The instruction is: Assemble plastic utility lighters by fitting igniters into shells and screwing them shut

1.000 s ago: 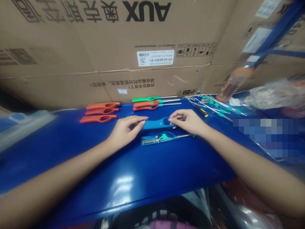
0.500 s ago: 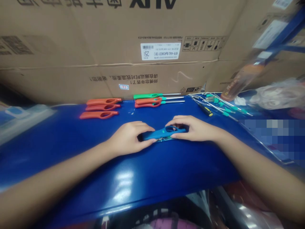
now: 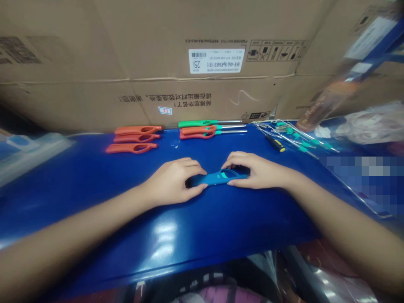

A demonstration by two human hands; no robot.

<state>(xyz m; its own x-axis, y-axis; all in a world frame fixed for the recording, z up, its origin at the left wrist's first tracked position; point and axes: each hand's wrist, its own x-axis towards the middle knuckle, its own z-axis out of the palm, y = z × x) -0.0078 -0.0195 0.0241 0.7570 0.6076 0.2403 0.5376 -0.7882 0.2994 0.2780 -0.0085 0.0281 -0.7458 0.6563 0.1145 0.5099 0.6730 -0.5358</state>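
A blue lighter body [image 3: 212,178], of the long-handled kind, lies level between my hands just over the blue tabletop [image 3: 202,223]. Its trigger loop, with a bit of green in it, points right. My left hand [image 3: 176,181] grips the left end between thumb and fingers. Round the loop end, my right hand [image 3: 252,170] closes with thumb below and fingers above. The palms hide both ends of the body. Farther back lie several orange and red lighter bodies [image 3: 135,138] on the left. Lighters with metal tubes [image 3: 198,131], one of them green, lie in the middle.
A big cardboard box [image 3: 94,50] walls off the back. To the right lie a black and yellow screwdriver [image 3: 275,143], several metal rods with green pieces [image 3: 292,136], an orange-capped bottle [image 3: 326,105] and a plastic bag [image 3: 374,126]. A clear plastic bag [image 3: 38,153] sits at left.
The blue body's two halves have come together: the gap and inner parts along its near edge no longer show, and green now appears in the loop. Both hands keep their places.
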